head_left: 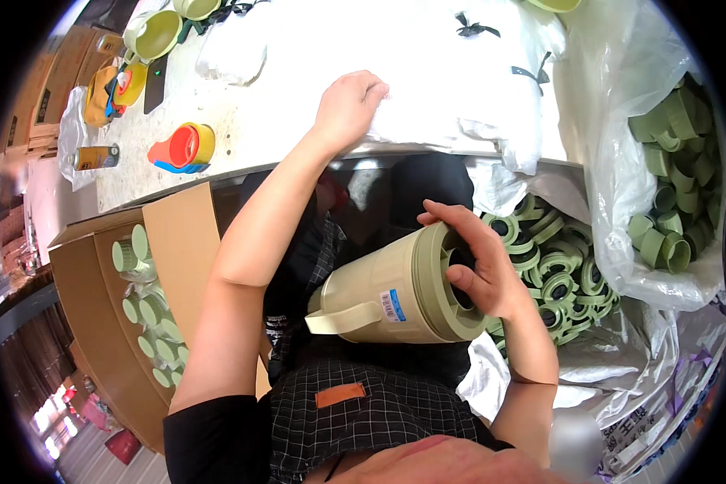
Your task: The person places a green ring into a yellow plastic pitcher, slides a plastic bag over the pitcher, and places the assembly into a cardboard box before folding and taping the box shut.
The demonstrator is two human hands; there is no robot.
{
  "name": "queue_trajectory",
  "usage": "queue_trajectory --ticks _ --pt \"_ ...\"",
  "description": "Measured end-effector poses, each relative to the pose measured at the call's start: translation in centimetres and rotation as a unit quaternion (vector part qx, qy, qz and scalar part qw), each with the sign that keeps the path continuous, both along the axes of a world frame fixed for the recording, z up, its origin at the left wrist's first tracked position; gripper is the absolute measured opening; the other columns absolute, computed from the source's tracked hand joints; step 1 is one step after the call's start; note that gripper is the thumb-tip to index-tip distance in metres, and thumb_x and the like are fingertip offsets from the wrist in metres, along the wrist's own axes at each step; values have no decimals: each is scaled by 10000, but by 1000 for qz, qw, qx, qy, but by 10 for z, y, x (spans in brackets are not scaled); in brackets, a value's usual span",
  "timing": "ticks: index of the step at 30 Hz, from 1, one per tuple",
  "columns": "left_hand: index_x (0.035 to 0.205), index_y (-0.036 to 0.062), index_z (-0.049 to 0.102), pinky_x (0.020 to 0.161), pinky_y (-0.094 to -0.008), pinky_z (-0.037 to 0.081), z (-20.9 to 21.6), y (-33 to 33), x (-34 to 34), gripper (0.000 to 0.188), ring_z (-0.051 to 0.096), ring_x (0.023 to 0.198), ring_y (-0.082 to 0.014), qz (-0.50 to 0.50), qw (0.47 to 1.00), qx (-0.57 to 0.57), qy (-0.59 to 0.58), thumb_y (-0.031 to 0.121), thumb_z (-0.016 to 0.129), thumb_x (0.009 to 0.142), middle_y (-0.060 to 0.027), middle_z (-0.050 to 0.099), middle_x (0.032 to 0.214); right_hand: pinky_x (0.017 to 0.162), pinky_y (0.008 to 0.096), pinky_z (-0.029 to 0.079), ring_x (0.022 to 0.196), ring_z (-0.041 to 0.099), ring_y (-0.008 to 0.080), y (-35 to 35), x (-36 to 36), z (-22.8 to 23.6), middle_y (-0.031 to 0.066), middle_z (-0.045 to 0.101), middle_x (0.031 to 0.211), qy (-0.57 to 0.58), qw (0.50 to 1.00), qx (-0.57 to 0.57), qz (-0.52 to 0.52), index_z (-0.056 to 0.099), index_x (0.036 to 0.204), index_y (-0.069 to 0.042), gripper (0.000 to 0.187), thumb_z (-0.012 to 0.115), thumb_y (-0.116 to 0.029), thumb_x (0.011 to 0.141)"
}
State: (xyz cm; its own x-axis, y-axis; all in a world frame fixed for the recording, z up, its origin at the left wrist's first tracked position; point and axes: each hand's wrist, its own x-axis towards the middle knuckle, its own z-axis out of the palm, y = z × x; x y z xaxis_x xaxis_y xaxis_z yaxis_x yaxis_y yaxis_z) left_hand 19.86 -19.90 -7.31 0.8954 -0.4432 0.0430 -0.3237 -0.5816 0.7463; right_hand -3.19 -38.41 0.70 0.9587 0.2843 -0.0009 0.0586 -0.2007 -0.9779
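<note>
A: In the head view, where is the jug [369, 278]?
B: Across the person's lap, tilted on its side, pale green, its rim end toward the right and its handle [343, 319] at the lower left. A blue-and-white sticker [393, 306] shows on the wall.
A: And the right hand [486, 270]?
B: Clamped on the jug's rim end, fingers over the edge, thumb across the opening.
A: The left hand [349, 105]?
B: Up over the table [246, 149], at the white plastic wrapping [427, 81], fingers curled together (whether they pinch anything, I cannot tell).
A: What lies around?
B: Nearer the left, a red, yellow and blue tool [184, 148] on the table, and below it a cardboard box [181, 238] holding pale green pieces [153, 310]. Right of the jug, a heap of green-and-black rings [558, 282]; beyond, a clear bag [609, 161] with green curved parts [682, 181].
</note>
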Motion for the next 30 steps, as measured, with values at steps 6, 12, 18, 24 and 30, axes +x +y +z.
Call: queue_trajectory --ticks 6,12,18,24,30 --pt "870 1 695 809 -394 510 0 -2 -5 230 664 836 -299 38 999 -11 12 178 567 940 -138 708 909 999 354 458 1127 607 226 -2 12 -12 99 636 1195 58 991 122 12 502 1388 -11 615 655 -371 914" --pt "902 -32 684 817 -305 519 45 -20 -76 288 657 869 -156 -116 949 -251 154 182 531 1019 -95 719 924 719 236 522 837 642 87 10 54 -43 95 687 1023 57 965 98 -236 596 1247 6 342 647 -51 914" --pt "925 -24 687 806 -283 515 80 -4 -113 221 647 861 -144 -117 942 -277 148 131 558 1015 -70 706 883 802 275 526 876 647 120 4 48 -35 57 717 975 -6 953 120 -277 677 1135 6 312 677 24 823" --pt "849 63 546 595 -253 418 92 46 -109 111 489 645 -85 -136 648 -565 492 75 621 930 6 510 679 814 327 563 884 681 186 -46 31 -80 111 709 923 -1 856 80 -511 642 926 -18 56 668 11 886" --pt "958 43 550 629 -224 381 33 56 -108 164 446 723 -38 10 916 -344 208 -12 625 824 40 534 816 701 300 515 772 586 174 16 -14 -109 85 596 919 -1 808 260 -529 549 1160 -10 258 584 -171 962"
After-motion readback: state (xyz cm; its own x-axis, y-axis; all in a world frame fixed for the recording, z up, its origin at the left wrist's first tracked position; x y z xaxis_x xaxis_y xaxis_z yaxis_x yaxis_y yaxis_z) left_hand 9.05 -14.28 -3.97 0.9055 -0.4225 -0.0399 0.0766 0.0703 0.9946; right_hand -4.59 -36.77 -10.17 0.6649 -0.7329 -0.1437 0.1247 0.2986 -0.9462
